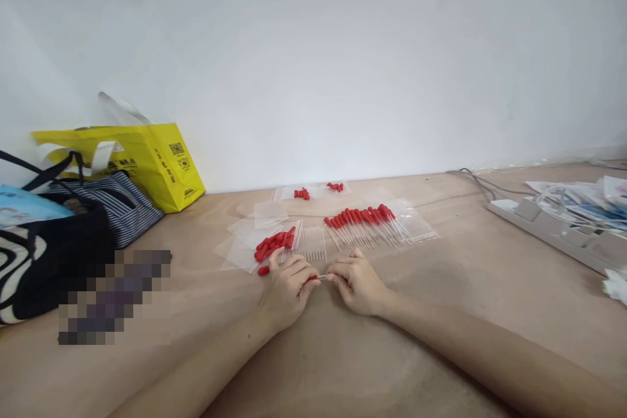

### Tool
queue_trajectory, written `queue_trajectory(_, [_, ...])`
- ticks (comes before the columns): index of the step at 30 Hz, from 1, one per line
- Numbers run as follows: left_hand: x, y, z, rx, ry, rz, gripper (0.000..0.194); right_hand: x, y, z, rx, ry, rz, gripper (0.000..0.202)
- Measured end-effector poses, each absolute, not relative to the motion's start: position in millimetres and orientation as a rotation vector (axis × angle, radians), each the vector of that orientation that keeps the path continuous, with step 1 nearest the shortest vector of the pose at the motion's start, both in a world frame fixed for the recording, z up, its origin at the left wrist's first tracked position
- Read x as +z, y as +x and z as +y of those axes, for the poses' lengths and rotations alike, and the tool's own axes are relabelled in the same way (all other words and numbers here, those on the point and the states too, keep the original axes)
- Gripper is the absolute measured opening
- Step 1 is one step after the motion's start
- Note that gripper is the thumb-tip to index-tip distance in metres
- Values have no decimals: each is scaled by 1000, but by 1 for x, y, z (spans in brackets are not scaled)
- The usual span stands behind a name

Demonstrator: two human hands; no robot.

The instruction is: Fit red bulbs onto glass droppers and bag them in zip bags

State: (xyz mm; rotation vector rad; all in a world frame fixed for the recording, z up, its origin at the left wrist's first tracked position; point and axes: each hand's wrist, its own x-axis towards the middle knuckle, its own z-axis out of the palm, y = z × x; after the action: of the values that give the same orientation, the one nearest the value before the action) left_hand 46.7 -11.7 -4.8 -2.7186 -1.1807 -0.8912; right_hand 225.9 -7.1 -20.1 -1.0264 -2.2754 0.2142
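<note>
already, capped tubes (361, 217) lie beyond the right hand (357, 283); it pinches a clear tube (322, 277), the left hand (290, 287) a red cap (313, 278); loose caps (273, 246) and bare tubes (312, 245) remain ahead.

Zip bags (422, 227) look glossy plastic, red bulbs (268, 247) matt, tabletop (465, 287) smooth wood.

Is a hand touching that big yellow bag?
No, the yellow bag stands by the wall, while the left hand and right hand hold a thin stick.
</note>
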Motion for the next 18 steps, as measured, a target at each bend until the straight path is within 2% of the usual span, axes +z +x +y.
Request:
queue_trajectory(6, [-2, 41, -5, -961, -2700, -1232, 13, -14, 238, -3, 365, -992, -2273, 23])
queue_trajectory(18, [-7, 43, -6, -1059, -2730, -1210, 11, -15, 239, -8, 340, -1059, -2253, 24])
